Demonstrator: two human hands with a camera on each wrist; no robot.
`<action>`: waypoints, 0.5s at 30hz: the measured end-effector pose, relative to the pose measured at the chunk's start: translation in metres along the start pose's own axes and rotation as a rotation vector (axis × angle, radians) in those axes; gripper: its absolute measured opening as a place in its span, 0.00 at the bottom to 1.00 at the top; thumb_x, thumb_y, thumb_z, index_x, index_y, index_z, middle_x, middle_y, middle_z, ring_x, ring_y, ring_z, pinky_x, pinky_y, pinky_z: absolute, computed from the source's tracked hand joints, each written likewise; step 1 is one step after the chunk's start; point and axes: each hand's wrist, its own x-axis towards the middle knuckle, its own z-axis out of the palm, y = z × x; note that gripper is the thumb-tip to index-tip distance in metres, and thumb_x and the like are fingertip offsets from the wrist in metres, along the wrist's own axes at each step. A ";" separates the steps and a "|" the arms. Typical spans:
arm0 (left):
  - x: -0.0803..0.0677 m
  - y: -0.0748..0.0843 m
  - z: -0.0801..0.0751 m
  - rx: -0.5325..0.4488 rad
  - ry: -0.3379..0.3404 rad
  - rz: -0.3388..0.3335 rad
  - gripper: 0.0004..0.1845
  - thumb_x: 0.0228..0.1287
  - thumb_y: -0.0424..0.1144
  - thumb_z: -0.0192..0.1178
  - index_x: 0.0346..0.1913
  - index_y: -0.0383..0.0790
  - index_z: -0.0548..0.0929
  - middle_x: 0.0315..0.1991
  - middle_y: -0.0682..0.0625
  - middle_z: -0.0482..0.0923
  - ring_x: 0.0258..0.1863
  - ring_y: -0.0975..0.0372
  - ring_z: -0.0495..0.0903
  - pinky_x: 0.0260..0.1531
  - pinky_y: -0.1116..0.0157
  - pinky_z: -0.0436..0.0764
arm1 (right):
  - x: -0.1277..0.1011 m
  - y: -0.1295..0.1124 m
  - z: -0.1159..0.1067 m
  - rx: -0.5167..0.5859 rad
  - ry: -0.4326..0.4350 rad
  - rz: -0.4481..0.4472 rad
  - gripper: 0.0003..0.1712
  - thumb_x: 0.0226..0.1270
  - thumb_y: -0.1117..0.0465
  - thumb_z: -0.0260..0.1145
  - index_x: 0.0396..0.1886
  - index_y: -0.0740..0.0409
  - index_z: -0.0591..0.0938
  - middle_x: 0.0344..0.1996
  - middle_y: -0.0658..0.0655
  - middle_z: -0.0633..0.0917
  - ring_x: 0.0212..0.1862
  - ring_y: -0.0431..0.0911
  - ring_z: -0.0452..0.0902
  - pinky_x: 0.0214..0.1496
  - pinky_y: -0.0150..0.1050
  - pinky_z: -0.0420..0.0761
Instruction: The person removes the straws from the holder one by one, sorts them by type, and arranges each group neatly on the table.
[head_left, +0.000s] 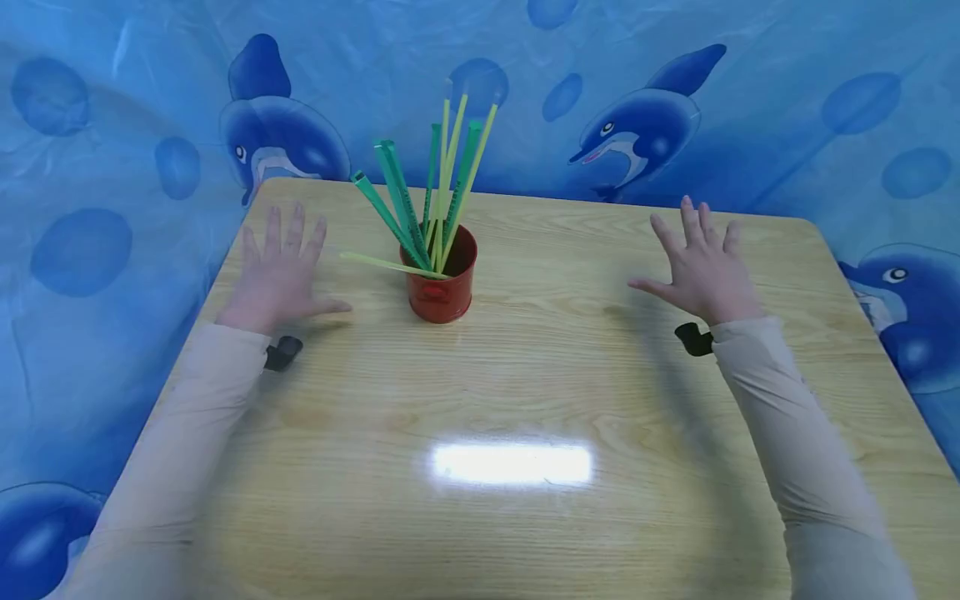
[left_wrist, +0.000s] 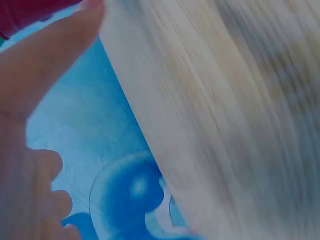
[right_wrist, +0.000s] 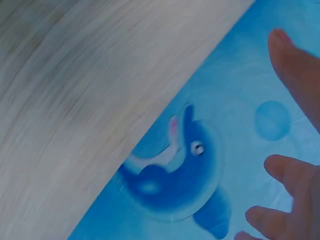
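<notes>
Left hand: the left hand [head_left: 279,271] is spread flat, palm down, at the left side of the tabletop [head_left: 525,400], fingers [head_left: 296,229] straight and apart, thumb pointing toward the cup; it holds nothing.
Right hand: the right hand [head_left: 701,267] is over the right side of the tabletop, fingers [head_left: 693,221] straight and fanned apart, thumb out toward the cup; it holds nothing. Whether it touches the wood I cannot tell.
Cup: a red cup [head_left: 441,279] stands upright between the two hands, nearer the left one and apart from both.
Straws: green and yellow straws [head_left: 442,192] stand in the cup, leaning outward; one pale yellow straw lies nearly level across the rim, pointing toward the left hand.
Wrist views: both are blurred, showing the tabletop edge, fingertips and the backdrop.
Backdrop: blue sheet with dolphins [head_left: 645,125] behind the tabletop.
</notes>
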 end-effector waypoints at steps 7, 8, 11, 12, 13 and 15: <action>0.006 0.030 0.016 -0.218 0.079 0.051 0.57 0.56 0.62 0.61 0.73 0.32 0.40 0.74 0.35 0.30 0.71 0.44 0.28 0.65 0.35 0.39 | 0.003 -0.043 -0.006 0.168 0.170 -0.124 0.47 0.62 0.41 0.63 0.71 0.64 0.58 0.69 0.72 0.56 0.68 0.66 0.54 0.67 0.63 0.57; 0.007 0.036 0.019 -0.245 0.093 0.060 0.57 0.56 0.61 0.61 0.73 0.32 0.41 0.74 0.36 0.31 0.72 0.44 0.30 0.66 0.37 0.40 | 0.003 -0.051 -0.006 0.187 0.204 -0.143 0.46 0.62 0.43 0.65 0.70 0.65 0.61 0.68 0.72 0.60 0.66 0.66 0.57 0.65 0.62 0.61; 0.009 0.051 0.029 -0.310 0.140 0.083 0.56 0.56 0.60 0.63 0.74 0.33 0.42 0.74 0.38 0.35 0.72 0.46 0.34 0.68 0.41 0.41 | 0.003 -0.073 -0.007 0.237 0.297 -0.204 0.41 0.61 0.47 0.67 0.66 0.66 0.67 0.63 0.70 0.68 0.63 0.64 0.64 0.61 0.60 0.68; 0.010 0.056 0.031 -0.327 0.152 0.089 0.56 0.56 0.60 0.63 0.74 0.33 0.42 0.74 0.38 0.36 0.73 0.46 0.35 0.69 0.43 0.41 | 0.002 -0.081 -0.008 0.256 0.330 -0.230 0.39 0.61 0.48 0.67 0.65 0.67 0.68 0.62 0.70 0.70 0.62 0.63 0.66 0.60 0.59 0.70; 0.010 0.061 0.033 -0.345 0.163 0.093 0.56 0.55 0.60 0.63 0.74 0.34 0.42 0.74 0.39 0.36 0.73 0.47 0.35 0.70 0.45 0.41 | 0.002 -0.088 -0.008 0.278 0.362 -0.258 0.37 0.61 0.50 0.68 0.64 0.67 0.70 0.60 0.70 0.71 0.61 0.63 0.67 0.60 0.58 0.71; 0.011 0.068 0.037 -0.376 0.184 0.094 0.57 0.55 0.61 0.63 0.74 0.35 0.42 0.75 0.40 0.37 0.73 0.48 0.37 0.71 0.48 0.40 | 0.002 -0.101 -0.009 0.321 0.422 -0.316 0.34 0.60 0.54 0.69 0.61 0.69 0.72 0.58 0.69 0.74 0.59 0.61 0.69 0.60 0.56 0.72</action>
